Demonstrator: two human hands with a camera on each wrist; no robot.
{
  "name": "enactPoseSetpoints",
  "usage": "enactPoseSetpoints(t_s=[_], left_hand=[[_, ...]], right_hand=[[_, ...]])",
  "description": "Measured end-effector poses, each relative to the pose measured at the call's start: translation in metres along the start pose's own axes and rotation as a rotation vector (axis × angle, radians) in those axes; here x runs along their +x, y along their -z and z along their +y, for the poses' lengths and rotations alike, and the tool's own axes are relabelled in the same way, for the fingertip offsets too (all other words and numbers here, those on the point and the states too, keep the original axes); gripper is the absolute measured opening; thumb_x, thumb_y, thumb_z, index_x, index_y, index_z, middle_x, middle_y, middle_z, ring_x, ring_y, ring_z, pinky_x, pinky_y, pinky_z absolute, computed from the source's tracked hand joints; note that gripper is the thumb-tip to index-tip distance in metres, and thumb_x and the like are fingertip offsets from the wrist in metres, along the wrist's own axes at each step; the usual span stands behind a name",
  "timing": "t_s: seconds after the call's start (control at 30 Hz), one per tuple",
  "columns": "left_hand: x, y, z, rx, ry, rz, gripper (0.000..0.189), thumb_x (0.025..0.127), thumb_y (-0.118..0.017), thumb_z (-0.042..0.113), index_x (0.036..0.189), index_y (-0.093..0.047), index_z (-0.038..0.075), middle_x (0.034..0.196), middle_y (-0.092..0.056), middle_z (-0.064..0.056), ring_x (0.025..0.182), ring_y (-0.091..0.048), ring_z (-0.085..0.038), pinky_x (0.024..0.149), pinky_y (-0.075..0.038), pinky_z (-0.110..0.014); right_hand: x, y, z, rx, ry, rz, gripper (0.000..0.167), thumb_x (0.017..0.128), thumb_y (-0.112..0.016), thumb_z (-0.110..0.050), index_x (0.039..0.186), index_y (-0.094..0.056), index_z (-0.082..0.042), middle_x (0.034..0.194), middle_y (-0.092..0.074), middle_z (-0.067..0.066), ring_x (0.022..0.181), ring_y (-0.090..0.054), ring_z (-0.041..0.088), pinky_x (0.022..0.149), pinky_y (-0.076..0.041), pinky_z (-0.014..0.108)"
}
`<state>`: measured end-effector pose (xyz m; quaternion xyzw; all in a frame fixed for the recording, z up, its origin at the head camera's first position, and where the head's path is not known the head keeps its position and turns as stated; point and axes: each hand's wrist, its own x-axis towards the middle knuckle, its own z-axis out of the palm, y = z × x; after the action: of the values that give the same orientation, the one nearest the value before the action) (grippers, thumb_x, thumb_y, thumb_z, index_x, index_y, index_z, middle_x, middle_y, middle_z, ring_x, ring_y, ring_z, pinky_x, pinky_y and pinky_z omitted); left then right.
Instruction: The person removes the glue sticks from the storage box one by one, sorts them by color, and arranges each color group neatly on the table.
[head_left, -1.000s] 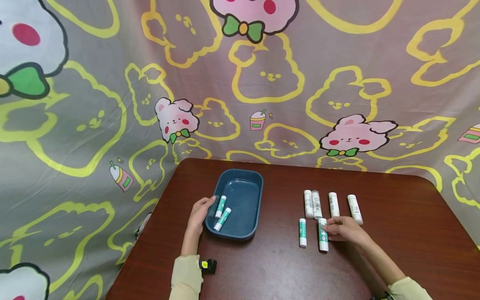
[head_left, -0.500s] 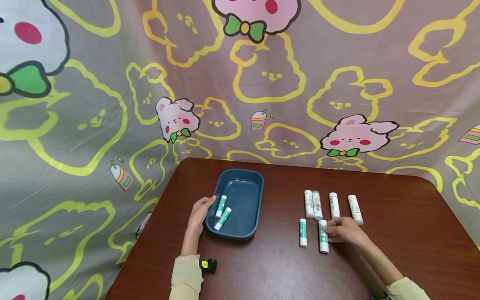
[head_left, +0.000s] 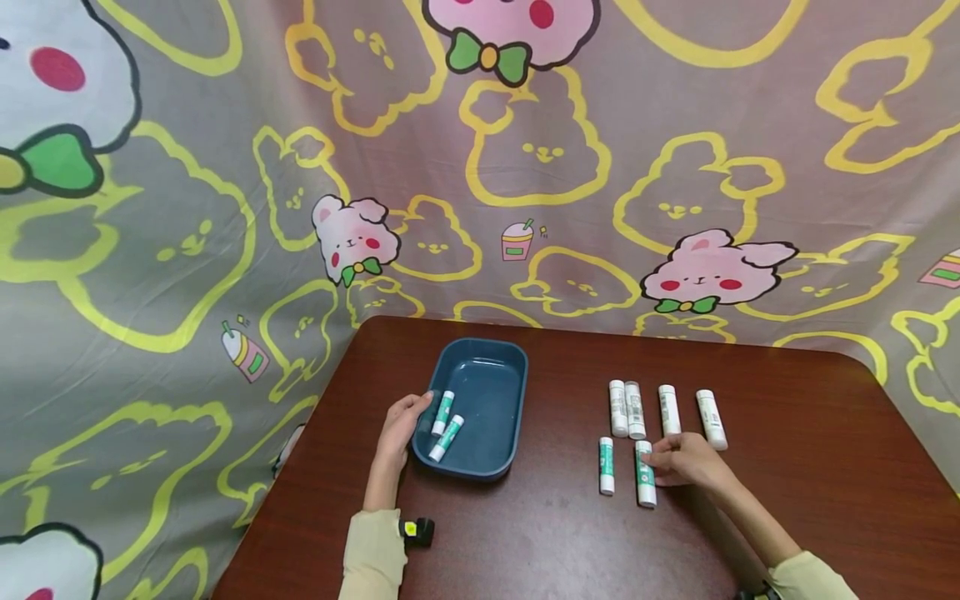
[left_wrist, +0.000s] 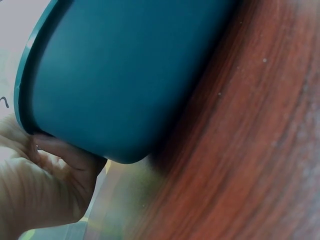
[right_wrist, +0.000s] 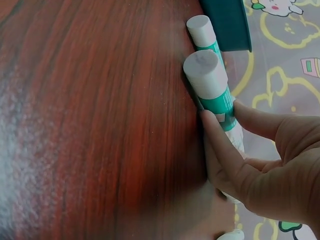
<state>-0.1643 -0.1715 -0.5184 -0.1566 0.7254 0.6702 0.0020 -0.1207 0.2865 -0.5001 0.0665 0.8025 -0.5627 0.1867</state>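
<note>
On the right half of the table, my right hand (head_left: 693,462) pinches a white and green glue stick (head_left: 645,493) between thumb and fingers; the right wrist view shows its white end (right_wrist: 201,77) facing the camera. Left of it lies a slimmer glue stick (head_left: 606,467) with the same green label. My left hand (head_left: 399,429) grips the left rim of a blue plastic tray (head_left: 487,392), and in the left wrist view its fingers are tucked under the lip. Inside that tray, two green-labelled glue sticks (head_left: 447,438) lie near the left wall.
Behind the right hand lie several white tubes, two of them side by side (head_left: 626,410), one single tube (head_left: 667,407) and another (head_left: 710,419) farther right. The brown wooden table (head_left: 540,533) ends at a cartoon-printed curtain (head_left: 570,167).
The pinched glue stick has shifted very slightly toward the near edge of the table. My left hand and the tray look the same as before.
</note>
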Motion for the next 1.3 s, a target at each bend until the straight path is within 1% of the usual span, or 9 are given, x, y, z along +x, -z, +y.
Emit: enactPoseSetpoints(t_s=[0.13, 0.3, 0.37, 0.4, 0.53, 0.6, 0.8, 0.9, 1.3], left_hand=[[0.0, 0.0, 0.001, 0.002, 0.0, -0.011, 0.036, 0.102, -0.068, 0.028, 0.083, -0.062, -0.001, 0.07, -0.054, -0.003, 0.069, -0.051, -0.018, 0.065, -0.042, -0.03], [-0.017, 0.0, 0.026, 0.007, -0.002, -0.038, 0.033, 0.103, -0.064, 0.018, 0.084, -0.06, -0.008, 0.07, -0.054, -0.006, 0.072, -0.052, -0.023, 0.067, -0.043, -0.032], [-0.019, -0.001, 0.029, 0.008, 0.007, -0.042, 0.032, 0.104, -0.063, 0.016, 0.085, -0.059, -0.009, 0.07, -0.054, -0.007, 0.072, -0.053, -0.024, 0.067, -0.044, -0.033], [-0.018, 0.0, 0.027, 0.002, 0.006, -0.042, 0.032, 0.104, -0.063, 0.018, 0.085, -0.059, -0.008, 0.07, -0.054, -0.006, 0.072, -0.053, -0.023, 0.067, -0.044, -0.032], [-0.002, 0.001, 0.008, -0.008, 0.022, -0.033, 0.035, 0.103, -0.065, 0.024, 0.083, -0.06, -0.004, 0.07, -0.053, -0.003, 0.069, -0.051, -0.018, 0.064, -0.043, -0.031], [0.0, 0.001, 0.004, -0.014, 0.015, -0.026, 0.035, 0.103, -0.066, 0.026, 0.082, -0.061, -0.001, 0.069, -0.052, -0.001, 0.068, -0.05, -0.017, 0.063, -0.042, -0.029], [-0.001, 0.0, 0.002, -0.015, -0.004, -0.015, 0.035, 0.102, -0.068, 0.028, 0.078, -0.059, 0.003, 0.067, -0.052, -0.001, 0.064, -0.05, -0.015, 0.061, -0.042, -0.028], [-0.001, 0.0, 0.002, -0.008, -0.004, -0.011, 0.035, 0.101, -0.068, 0.028, 0.078, -0.06, 0.003, 0.067, -0.051, -0.001, 0.064, -0.05, -0.015, 0.061, -0.042, -0.028], [0.0, 0.0, 0.0, -0.005, 0.002, -0.003, 0.034, 0.101, -0.068, 0.029, 0.081, -0.061, 0.002, 0.07, -0.054, -0.004, 0.067, -0.052, -0.017, 0.064, -0.043, -0.029]], right_hand=[[0.001, 0.0, 0.002, 0.014, 0.005, -0.003, 0.016, 0.093, -0.072, 0.0, 0.094, -0.063, 0.013, 0.076, -0.065, 0.006, 0.065, -0.067, 0.017, 0.063, -0.06, 0.034], [0.001, 0.001, 0.002, 0.021, 0.005, -0.007, 0.014, 0.093, -0.072, 0.0, 0.093, -0.063, 0.012, 0.074, -0.065, 0.005, 0.065, -0.067, 0.017, 0.062, -0.06, 0.034], [0.001, 0.002, 0.0, -0.005, 0.007, -0.006, 0.018, 0.094, -0.072, -0.002, 0.096, -0.063, 0.013, 0.076, -0.066, 0.006, 0.067, -0.068, 0.019, 0.063, -0.06, 0.035], [0.001, 0.003, -0.001, -0.027, 0.012, -0.006, 0.02, 0.095, -0.071, -0.004, 0.098, -0.063, 0.014, 0.078, -0.067, 0.007, 0.069, -0.068, 0.019, 0.063, -0.06, 0.036], [0.002, 0.01, -0.009, -0.114, 0.045, 0.007, 0.032, 0.101, -0.066, -0.013, 0.106, -0.063, 0.019, 0.084, -0.07, 0.012, 0.075, -0.07, 0.023, 0.068, -0.061, 0.04], [0.001, 0.013, -0.015, -0.13, 0.069, 0.018, 0.036, 0.104, -0.063, -0.016, 0.108, -0.063, 0.02, 0.086, -0.071, 0.015, 0.076, -0.071, 0.023, 0.069, -0.061, 0.04], [0.0, 0.015, -0.032, -0.094, 0.115, 0.04, 0.04, 0.108, -0.057, -0.019, 0.109, -0.063, 0.02, 0.085, -0.071, 0.016, 0.072, -0.069, 0.019, 0.069, -0.061, 0.038], [0.0, 0.014, -0.04, -0.081, 0.131, 0.027, 0.041, 0.109, -0.055, -0.019, 0.112, -0.061, 0.021, 0.086, -0.072, 0.016, 0.072, -0.069, 0.019, 0.07, -0.061, 0.038], [0.008, -0.002, -0.06, -0.046, 0.182, 0.004, 0.039, 0.109, -0.053, -0.016, 0.114, -0.061, 0.022, 0.085, -0.072, 0.014, 0.071, -0.068, 0.014, 0.069, -0.061, 0.035]])
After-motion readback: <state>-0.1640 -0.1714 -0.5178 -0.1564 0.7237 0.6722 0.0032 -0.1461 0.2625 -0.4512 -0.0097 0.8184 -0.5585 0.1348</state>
